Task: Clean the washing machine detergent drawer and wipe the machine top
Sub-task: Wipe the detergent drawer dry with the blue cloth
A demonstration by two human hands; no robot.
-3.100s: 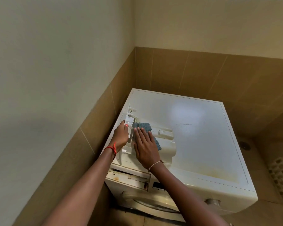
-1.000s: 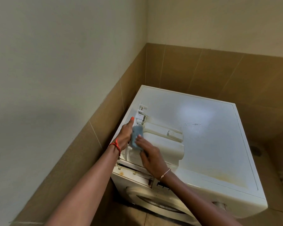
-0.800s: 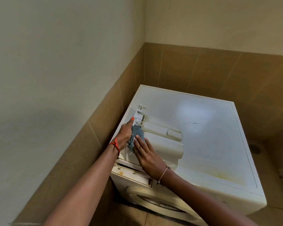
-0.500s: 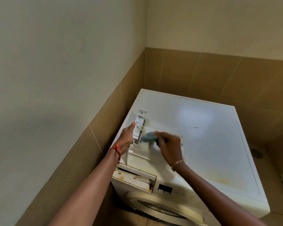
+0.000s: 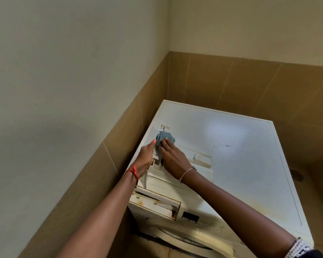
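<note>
Drawer (image 5: pixel 198 160) wiped atop washer (image 5: pixel 250 164), near its left edge.
Blue cloth (image 5: pixel 166 137) pressed flat by right hand (image 5: pixel 172 157); left hand (image 5: pixel 146 158) gripped on drawer; right side open.

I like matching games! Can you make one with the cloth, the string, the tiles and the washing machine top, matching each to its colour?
Things:
1. cloth
2. wrist string
3. wall tiles
4. machine top

Colours:
A. white
B. brown
C. blue-grey
D. red

Pairs: 1-C, 2-D, 3-B, 4-A
</note>
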